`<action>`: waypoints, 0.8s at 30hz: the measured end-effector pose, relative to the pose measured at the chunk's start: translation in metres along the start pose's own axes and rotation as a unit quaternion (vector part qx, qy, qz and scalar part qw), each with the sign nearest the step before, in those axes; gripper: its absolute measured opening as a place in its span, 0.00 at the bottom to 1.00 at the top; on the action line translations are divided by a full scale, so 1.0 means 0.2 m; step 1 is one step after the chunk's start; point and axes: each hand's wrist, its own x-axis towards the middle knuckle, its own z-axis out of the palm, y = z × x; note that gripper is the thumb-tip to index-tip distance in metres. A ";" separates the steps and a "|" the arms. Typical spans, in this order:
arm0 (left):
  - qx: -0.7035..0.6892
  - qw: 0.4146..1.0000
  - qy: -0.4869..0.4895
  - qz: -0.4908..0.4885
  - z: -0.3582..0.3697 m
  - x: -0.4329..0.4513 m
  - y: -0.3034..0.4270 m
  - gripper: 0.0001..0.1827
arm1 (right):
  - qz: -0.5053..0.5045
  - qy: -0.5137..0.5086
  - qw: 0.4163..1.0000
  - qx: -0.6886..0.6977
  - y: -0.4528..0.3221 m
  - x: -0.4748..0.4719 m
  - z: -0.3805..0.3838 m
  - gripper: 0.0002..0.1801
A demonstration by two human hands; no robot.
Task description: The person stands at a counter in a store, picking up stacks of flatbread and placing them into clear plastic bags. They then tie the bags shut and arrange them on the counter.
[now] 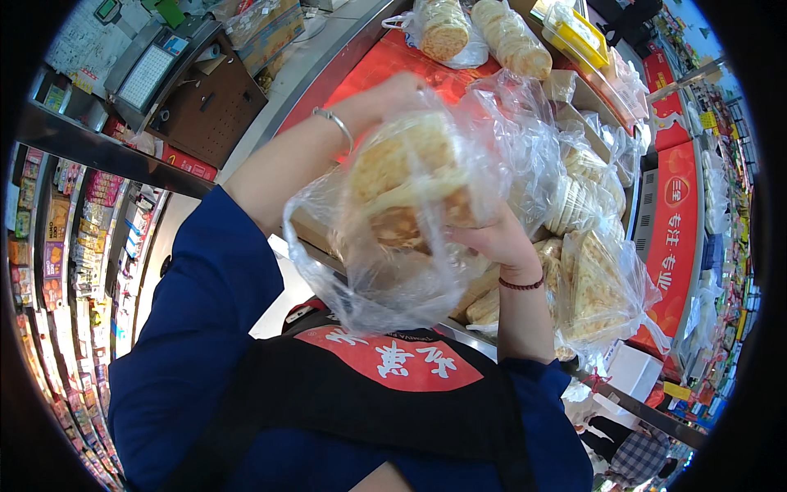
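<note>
A clear plastic bag (393,295) with a stack of round flatbreads (403,163) hangs in front of my chest, blurred. My right hand (498,240), below a dark red beaded bracelet, grips the stack from its right side through or beside the plastic; which of the two, I cannot tell. At the bag's far side is my left hand (406,95), its fingers curled at the plastic and partly hidden. A silver bangle is on that wrist. The bag's loose handle loops out to the left.
Bagged flatbreads (593,289) and stacked round breads (511,40) lie on the stall at the right and far side, partly on a red surface (363,74). A yellow basket (587,40) stands behind. Left are a scale (144,77) and snack shelves (89,246). A person (636,452) is at lower right.
</note>
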 end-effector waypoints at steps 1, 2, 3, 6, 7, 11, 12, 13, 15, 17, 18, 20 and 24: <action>-0.001 1.000 -0.026 0.003 0.05 -0.04 -0.10 0.17 | -0.006 0.010 1.000 0.024 0.00 -0.02 -0.01 0.28; -0.002 0.998 -0.058 0.011 0.10 -0.08 -0.15 0.20 | -0.003 0.029 0.998 0.061 0.05 -0.06 -0.06 0.28; -0.053 0.998 -0.042 -0.005 0.14 -0.15 -0.12 0.22 | 0.035 0.062 0.991 0.111 0.12 -0.14 -0.12 0.28; -0.206 0.977 0.041 0.026 0.15 -0.44 0.11 0.27 | 0.070 0.128 0.964 0.220 0.11 -0.30 -0.19 0.26; -0.261 0.956 0.093 0.095 0.14 -0.52 0.21 0.29 | 0.064 0.156 0.971 0.168 0.09 -0.33 -0.19 0.25; -0.174 0.949 0.063 0.257 0.07 -0.71 0.58 0.23 | 0.049 0.154 0.984 0.078 0.11 -0.38 -0.21 0.21; -0.108 0.950 0.038 0.291 0.06 -0.72 0.63 0.23 | 0.029 0.167 0.983 0.066 0.12 -0.36 -0.19 0.21; -0.103 0.961 0.006 0.255 0.06 -0.69 0.67 0.24 | 0.043 0.159 0.983 0.077 0.10 -0.36 -0.17 0.21; -0.092 0.978 -0.056 0.181 0.07 -0.59 0.74 0.28 | 0.097 0.145 0.981 0.089 0.05 -0.37 -0.16 0.22; -0.221 0.964 -0.112 0.095 0.07 -0.53 0.72 0.23 | 0.130 0.128 0.980 0.078 0.01 -0.36 -0.15 0.23; -0.286 0.946 -0.144 0.052 0.08 -0.50 0.72 0.21 | 0.127 0.127 0.981 0.067 0.00 -0.36 -0.14 0.24; -0.357 0.914 -0.154 0.114 0.11 -0.44 0.73 0.21 | 0.073 0.114 0.990 0.037 0.02 -0.35 -0.13 0.26; -0.158 0.925 -0.156 0.309 0.17 -0.32 0.88 0.21 | 0.075 0.086 0.993 0.028 0.04 -0.36 -0.06 0.26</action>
